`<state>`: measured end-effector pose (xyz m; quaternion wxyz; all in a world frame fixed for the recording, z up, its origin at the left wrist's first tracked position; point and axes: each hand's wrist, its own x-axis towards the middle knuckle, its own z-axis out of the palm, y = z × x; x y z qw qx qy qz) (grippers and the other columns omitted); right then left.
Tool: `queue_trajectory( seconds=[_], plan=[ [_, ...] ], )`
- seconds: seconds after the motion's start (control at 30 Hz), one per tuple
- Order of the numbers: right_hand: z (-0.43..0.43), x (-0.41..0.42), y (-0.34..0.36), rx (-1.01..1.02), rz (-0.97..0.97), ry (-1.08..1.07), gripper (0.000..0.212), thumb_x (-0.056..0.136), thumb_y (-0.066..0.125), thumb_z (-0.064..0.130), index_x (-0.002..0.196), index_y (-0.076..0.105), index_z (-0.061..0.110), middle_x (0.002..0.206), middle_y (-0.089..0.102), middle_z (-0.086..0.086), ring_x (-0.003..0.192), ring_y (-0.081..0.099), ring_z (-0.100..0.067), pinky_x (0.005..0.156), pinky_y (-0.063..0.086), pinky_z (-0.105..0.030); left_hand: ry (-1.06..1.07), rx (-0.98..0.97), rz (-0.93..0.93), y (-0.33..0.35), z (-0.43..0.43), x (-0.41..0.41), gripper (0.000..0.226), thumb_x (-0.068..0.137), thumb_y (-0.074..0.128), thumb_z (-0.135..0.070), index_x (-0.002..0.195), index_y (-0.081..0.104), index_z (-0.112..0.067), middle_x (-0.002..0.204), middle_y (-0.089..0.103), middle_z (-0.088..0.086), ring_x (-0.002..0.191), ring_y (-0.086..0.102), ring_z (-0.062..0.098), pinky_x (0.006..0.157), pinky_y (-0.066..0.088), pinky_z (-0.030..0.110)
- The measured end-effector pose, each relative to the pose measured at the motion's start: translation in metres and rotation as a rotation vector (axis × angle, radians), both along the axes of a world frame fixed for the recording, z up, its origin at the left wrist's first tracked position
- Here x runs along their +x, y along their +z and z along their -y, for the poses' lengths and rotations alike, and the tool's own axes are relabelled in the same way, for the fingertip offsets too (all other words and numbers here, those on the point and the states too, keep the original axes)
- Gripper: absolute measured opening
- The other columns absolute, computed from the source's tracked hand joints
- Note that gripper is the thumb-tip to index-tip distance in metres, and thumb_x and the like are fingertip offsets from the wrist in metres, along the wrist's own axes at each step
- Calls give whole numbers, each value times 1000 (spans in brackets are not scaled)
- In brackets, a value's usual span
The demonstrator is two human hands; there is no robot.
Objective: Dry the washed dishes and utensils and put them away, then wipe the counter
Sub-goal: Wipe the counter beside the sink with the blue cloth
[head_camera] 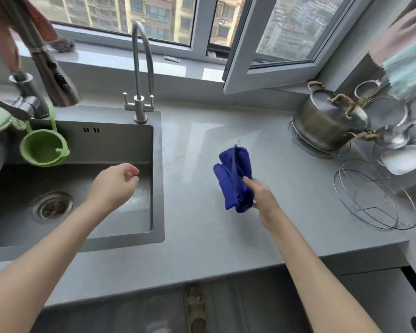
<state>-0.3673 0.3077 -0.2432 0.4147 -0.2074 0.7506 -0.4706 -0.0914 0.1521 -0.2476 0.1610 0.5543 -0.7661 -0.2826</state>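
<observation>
Risk: my right hand (264, 200) pinches the bunched blue cloth (233, 179) at its lower edge only, over the counter (202, 236) right of the sink (157, 188). A slack pinch could drop it, and a bunched cloth would wipe in streaks. Right forefinger lies along the cloth, wrist turned inward. My left hand (115, 186) hangs over the sink, fingers loosely curled, empty. Farther right, a wide sweep could knock the pot (327, 126).

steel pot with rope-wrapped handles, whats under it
A round wire trivet lies under the steel pot, on the grey counter. Only the trivet's outer rings show; the pot covers its middle.
</observation>
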Motion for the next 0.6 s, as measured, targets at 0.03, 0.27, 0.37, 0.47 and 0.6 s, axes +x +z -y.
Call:
queue_trajectory(
  seconds=[0.03, 0.27, 0.37, 0.47, 0.6],
  plan=[
    [-10, -20, -9, 153, -327, -7, 63, 81, 51, 51, 135, 50, 19, 133, 53, -5, 120, 50, -24, 95, 41, -38, 1, 3, -5, 0, 3, -14, 25, 89, 52, -18, 111, 65, -16, 110, 66, 7, 104, 59, 26, 87, 45, 34],
    [18, -30, -86, 535, -1138, 562, 79, 73, 19, 76, 145, 26, 45, 160, 11, -9, 144, 11, -43, 110, 6, -66, -27, 9, -23, -14, 25, -109, 26, 89, 52, -16, 112, 64, -14, 111, 65, 8, 103, 58, 27, 87, 42, 33],
    [0, -90, -93, 497, -1190, 369, 55, 87, 31, 55, 137, 46, 40, 150, 40, -7, 138, 35, -34, 100, 31, -66, -24, -1, -44, -18, 38, -137, 25, 88, 53, -15, 110, 64, -15, 109, 65, 7, 102, 59, 26, 87, 43, 34],
    [-2, -172, -93, 693, -1098, 158, 52, 96, 28, 54, 147, 25, 43, 159, 19, -6, 146, 11, -30, 110, 20, -58, -18, -19, -58, -23, 52, -156, 23, 88, 53, -15, 107, 65, -17, 109, 66, 6, 101, 60, 24, 87, 43, 34],
    [80, -229, -93, 768, -1083, 88, 55, 97, 28, 52, 150, 20, 37, 159, 12, -11, 144, 7, -37, 111, 17, -58, 41, -17, -99, -28, 69, -170, 24, 88, 52, -12, 107, 65, -16, 110, 66, 5, 102, 60, 22, 88, 42, 31]
  ],
)
